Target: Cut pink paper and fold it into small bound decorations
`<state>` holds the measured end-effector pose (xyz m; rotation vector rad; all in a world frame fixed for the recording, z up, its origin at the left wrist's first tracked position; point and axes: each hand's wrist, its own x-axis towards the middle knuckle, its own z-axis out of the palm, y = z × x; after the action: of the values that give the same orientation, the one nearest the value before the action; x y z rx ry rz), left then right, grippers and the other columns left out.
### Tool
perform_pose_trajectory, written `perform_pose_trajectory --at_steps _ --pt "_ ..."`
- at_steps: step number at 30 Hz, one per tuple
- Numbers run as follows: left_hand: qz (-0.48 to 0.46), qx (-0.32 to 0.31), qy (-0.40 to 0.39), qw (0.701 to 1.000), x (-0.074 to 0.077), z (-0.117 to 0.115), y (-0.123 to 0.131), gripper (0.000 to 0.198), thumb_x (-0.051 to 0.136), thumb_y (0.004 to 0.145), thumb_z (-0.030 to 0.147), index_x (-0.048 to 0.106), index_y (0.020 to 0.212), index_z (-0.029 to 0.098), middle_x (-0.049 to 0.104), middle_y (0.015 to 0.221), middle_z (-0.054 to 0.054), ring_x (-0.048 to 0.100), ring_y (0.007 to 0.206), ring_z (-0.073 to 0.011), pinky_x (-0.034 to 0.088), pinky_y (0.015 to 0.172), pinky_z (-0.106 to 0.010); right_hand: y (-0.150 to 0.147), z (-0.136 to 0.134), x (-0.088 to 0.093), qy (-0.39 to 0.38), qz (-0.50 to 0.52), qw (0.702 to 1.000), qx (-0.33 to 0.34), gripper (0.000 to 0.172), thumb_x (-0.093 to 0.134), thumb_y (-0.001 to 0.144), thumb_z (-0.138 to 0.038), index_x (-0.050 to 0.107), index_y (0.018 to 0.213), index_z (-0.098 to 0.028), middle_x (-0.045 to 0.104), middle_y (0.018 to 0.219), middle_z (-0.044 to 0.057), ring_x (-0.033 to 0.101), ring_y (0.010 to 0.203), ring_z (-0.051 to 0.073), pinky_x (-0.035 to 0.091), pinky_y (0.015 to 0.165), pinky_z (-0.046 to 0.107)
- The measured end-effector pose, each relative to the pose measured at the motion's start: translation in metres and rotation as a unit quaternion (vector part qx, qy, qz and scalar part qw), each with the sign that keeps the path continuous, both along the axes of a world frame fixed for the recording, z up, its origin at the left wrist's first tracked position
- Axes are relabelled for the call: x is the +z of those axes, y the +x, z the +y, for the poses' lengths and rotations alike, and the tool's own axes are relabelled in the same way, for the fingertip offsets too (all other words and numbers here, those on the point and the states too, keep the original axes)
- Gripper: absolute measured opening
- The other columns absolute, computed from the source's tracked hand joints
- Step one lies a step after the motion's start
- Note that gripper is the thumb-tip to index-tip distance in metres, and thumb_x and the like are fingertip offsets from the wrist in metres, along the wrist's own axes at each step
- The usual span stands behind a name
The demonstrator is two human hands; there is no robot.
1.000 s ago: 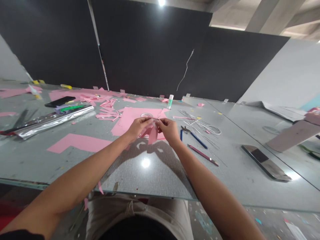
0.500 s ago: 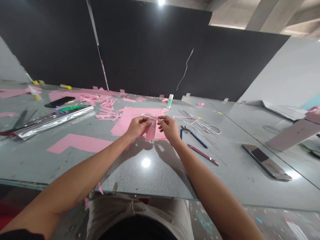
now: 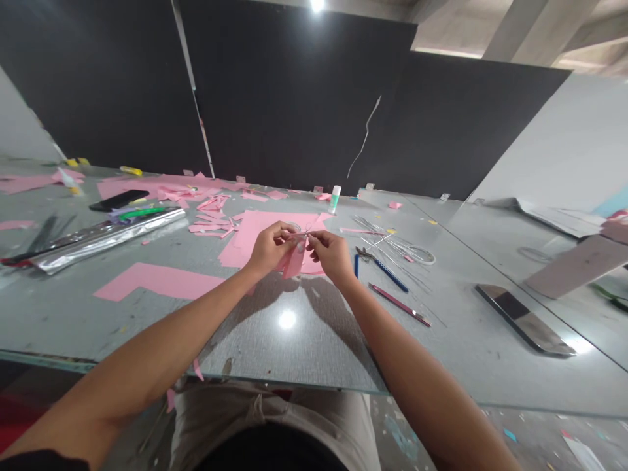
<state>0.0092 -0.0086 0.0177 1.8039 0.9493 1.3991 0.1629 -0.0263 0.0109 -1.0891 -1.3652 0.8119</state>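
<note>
My left hand [image 3: 273,247] pinches a small folded pink paper piece [image 3: 294,260] by its upper left part, above the grey table. Close on its right, my right hand [image 3: 328,252] has thumb and fingers pressed together at the top right of the same piece, where a thin wire seems to run. The fingers partly hide that wire. Beneath both hands lie larger pink sheets [image 3: 250,229]. A glue stick [image 3: 335,199] stands upright just behind them.
Pliers [image 3: 387,271], a pink pen-like tool [image 3: 400,305] and loose wires [image 3: 407,247] lie right of my hands, a phone [image 3: 524,319] farther right. Leftward are paper scraps [image 3: 210,219], a cut pink sheet [image 3: 157,281] and a foil roll [image 3: 112,239]. A black panel [image 3: 294,98] stands behind.
The hanging pink piece has turned and shifted slightly left, and looks narrower. My left fingers have moved up along its top edge. My right hand has barely moved.
</note>
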Motion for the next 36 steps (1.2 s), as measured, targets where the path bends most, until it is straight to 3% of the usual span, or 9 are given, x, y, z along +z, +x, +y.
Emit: perform_pose_trajectory --at_steps 13,17,19,22,25,29,36 --pt "-0.048 -0.006 -0.031 0.998 -0.009 0.005 0.002 0.029 0.074 0.061 0.036 0.062 0.077 0.016 0.066 0.079 -0.004 0.06 0.074 -0.0155 0.046 0.071 -0.028 -0.004 -0.002 -0.001 0.006 0.021 1.0 0.0 0.021 0.054 0.074 -0.034 0.063 0.078 -0.015 0.058 0.057 -0.002 0.048 0.042 0.008 0.04 0.044 0.023" --pt "-0.046 0.003 -0.041 0.998 -0.005 0.004 0.002 0.037 0.074 0.062 0.033 0.061 0.092 0.017 0.063 0.07 0.001 0.059 0.066 -0.0133 0.044 0.067 -0.026 -0.004 -0.001 -0.002 -0.003 -0.021 1.0 -0.003 0.025 0.052 0.079 -0.035 0.063 0.089 -0.015 0.059 0.06 -0.001 0.05 0.046 0.01 0.042 0.048 0.024" --pt "-0.049 0.01 -0.049 0.998 -0.004 0.004 0.001 0.042 0.075 0.061 0.033 0.062 0.098 0.017 0.062 0.066 0.002 0.057 0.063 -0.0126 0.043 0.066 -0.025 -0.001 -0.002 -0.002 0.026 -0.074 0.996 -0.044 0.027 0.05 0.081 -0.035 0.061 0.098 -0.016 0.062 0.069 0.001 0.053 0.054 0.012 0.045 0.055 0.026" --pt "-0.074 0.0 -0.07 0.995 -0.004 0.006 0.001 0.044 0.077 0.058 0.034 0.065 0.097 0.016 0.063 0.068 0.001 0.057 0.064 -0.0127 0.043 0.066 -0.026 0.003 -0.007 0.002 0.123 -0.174 0.968 -0.131 0.024 0.052 0.083 -0.032 0.061 0.101 -0.019 0.063 0.089 0.005 0.057 0.072 0.015 0.046 0.067 0.028" --pt "-0.111 -0.014 -0.111 0.987 -0.009 0.007 0.004 0.04 0.078 0.056 0.036 0.069 0.089 0.015 0.066 0.074 -0.002 0.058 0.068 -0.014 0.043 0.067 -0.027 0.005 -0.011 0.006 0.181 -0.271 0.934 -0.147 0.017 0.052 0.085 -0.028 0.065 0.089 -0.02 0.063 0.089 0.005 0.057 0.076 0.015 0.044 0.072 0.027" --pt "-0.156 -0.023 -0.146 0.977 -0.013 0.005 0.009 0.036 0.08 0.053 0.037 0.072 0.08 0.015 0.069 0.077 -0.003 0.059 0.071 -0.0154 0.044 0.072 -0.029 0.002 -0.014 0.007 0.179 -0.358 0.908 -0.127 0.02 0.05 0.088 -0.026 0.068 0.093 -0.02 0.066 0.086 0.004 0.058 0.071 0.014 0.042 0.067 0.025" --pt "-0.146 -0.011 -0.156 0.977 -0.011 -0.002 0.014 0.032 0.083 0.049 0.035 0.071 0.072 0.015 0.067 0.071 -0.003 0.058 0.067 -0.0148 0.043 0.07 -0.029 -0.001 -0.013 0.006 0.169 -0.436 0.87 -0.158 0.025 0.046 0.092 -0.028 0.07 0.099 -0.024 0.067 0.093 0.005 0.06 0.083 0.017 0.039 0.065 0.025"
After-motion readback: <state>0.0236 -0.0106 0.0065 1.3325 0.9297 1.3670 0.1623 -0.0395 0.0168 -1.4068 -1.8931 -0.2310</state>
